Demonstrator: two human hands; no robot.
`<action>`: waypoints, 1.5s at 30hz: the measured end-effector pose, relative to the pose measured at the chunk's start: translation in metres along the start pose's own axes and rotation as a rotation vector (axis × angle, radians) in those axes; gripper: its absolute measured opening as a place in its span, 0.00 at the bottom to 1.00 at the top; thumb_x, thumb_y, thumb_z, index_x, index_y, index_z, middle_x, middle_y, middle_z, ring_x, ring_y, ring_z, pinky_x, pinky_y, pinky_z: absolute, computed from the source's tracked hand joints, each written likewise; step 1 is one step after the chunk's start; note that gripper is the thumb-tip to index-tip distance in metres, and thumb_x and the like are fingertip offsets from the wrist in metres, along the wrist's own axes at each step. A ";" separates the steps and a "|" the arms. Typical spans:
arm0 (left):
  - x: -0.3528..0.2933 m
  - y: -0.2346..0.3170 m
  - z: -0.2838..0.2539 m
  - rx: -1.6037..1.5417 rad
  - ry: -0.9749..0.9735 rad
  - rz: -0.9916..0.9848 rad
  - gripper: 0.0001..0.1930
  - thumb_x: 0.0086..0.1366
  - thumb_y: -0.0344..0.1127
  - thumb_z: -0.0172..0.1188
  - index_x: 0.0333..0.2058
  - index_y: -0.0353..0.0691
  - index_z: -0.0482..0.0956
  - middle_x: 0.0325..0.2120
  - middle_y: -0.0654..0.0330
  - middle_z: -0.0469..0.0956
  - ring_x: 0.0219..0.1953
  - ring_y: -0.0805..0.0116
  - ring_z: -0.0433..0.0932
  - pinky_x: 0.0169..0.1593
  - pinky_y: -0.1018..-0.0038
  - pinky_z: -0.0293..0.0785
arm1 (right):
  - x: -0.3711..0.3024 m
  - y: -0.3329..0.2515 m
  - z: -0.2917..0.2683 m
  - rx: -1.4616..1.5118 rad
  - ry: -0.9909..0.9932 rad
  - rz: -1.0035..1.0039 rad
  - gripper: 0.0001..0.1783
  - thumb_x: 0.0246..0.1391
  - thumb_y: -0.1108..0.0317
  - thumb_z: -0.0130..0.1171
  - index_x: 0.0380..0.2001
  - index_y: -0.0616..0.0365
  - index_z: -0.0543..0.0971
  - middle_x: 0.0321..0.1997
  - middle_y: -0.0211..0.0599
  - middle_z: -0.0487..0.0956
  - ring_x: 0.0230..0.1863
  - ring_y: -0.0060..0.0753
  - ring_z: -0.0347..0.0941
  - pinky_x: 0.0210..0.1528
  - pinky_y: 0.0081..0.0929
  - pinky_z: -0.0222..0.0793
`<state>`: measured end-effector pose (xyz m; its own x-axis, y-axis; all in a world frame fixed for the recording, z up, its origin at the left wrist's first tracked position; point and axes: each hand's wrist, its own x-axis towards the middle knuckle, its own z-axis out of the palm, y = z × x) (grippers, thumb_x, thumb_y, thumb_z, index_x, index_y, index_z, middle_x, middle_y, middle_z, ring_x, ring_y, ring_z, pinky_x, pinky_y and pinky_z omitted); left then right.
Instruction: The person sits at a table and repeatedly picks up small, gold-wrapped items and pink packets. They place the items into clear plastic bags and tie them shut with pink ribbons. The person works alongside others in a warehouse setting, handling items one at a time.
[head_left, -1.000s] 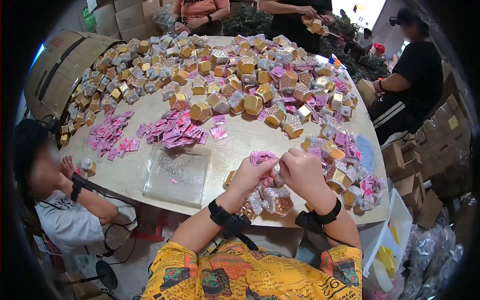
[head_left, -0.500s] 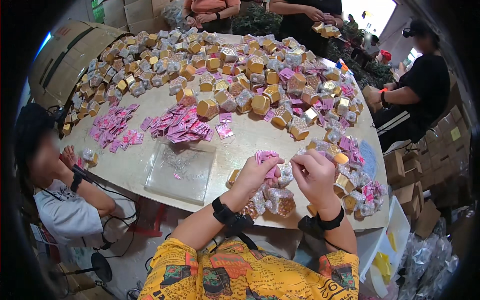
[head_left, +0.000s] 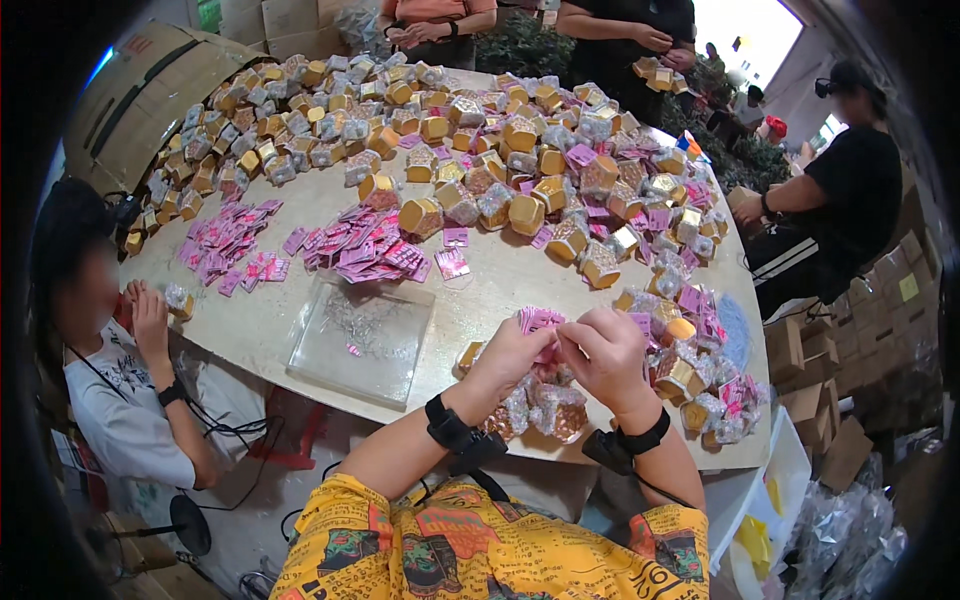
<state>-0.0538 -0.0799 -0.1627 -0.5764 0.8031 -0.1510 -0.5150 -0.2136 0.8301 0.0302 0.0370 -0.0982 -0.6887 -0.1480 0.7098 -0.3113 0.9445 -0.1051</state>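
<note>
My left hand (head_left: 503,362) is closed on a few pink printed cards (head_left: 541,318), pinched between thumb and fingers. Close against it, my right hand (head_left: 610,358) has thumb and forefinger pinched together at the cards' edge; whatever is between those fingertips is too small to make out. Just below both hands, at the table's near edge, lie gold house-shaped pieces in clear bubbly wrap (head_left: 558,412), partly covered by my hands. Left of my hands sits a shallow clear tray (head_left: 380,378) with thin, pale strands (head_left: 368,322) scattered in it.
A large heap of wrapped gold pieces (head_left: 525,215) covers the table's far side and curves down the right. Pink card piles (head_left: 370,245) lie behind the tray. A co-worker (head_left: 130,390) sits at the left; others stand across and at the right. Cartons (head_left: 820,400) stand at far right.
My right hand has moved left, its fingertips now meeting the cards in my left hand. The seated co-worker at the left has raised both hands together.
</note>
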 end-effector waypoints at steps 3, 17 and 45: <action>-0.001 0.002 -0.001 0.019 -0.023 -0.003 0.08 0.64 0.35 0.51 0.31 0.37 0.75 0.20 0.63 0.74 0.18 0.75 0.71 0.20 0.80 0.66 | -0.004 0.004 0.001 0.051 -0.030 0.013 0.08 0.35 0.74 0.63 0.24 0.54 0.77 0.20 0.32 0.70 0.22 0.35 0.69 0.23 0.30 0.61; -0.003 0.005 -0.001 0.006 -0.085 -0.012 0.08 0.64 0.32 0.49 0.32 0.34 0.75 0.21 0.61 0.74 0.19 0.75 0.73 0.20 0.80 0.66 | -0.010 0.012 0.004 0.334 -0.054 0.194 0.07 0.36 0.76 0.62 0.25 0.57 0.80 0.21 0.36 0.71 0.23 0.35 0.69 0.24 0.28 0.63; -0.005 0.008 0.001 0.050 -0.065 -0.045 0.09 0.63 0.34 0.52 0.36 0.34 0.74 0.20 0.60 0.76 0.18 0.76 0.74 0.19 0.83 0.68 | -0.006 0.014 -0.002 0.297 -0.140 0.406 0.03 0.40 0.74 0.59 0.21 0.61 0.76 0.20 0.36 0.69 0.21 0.31 0.66 0.22 0.24 0.61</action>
<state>-0.0540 -0.0849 -0.1551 -0.5102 0.8459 -0.1554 -0.5066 -0.1495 0.8491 0.0314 0.0518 -0.1024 -0.8672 0.1554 0.4731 -0.1596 0.8132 -0.5597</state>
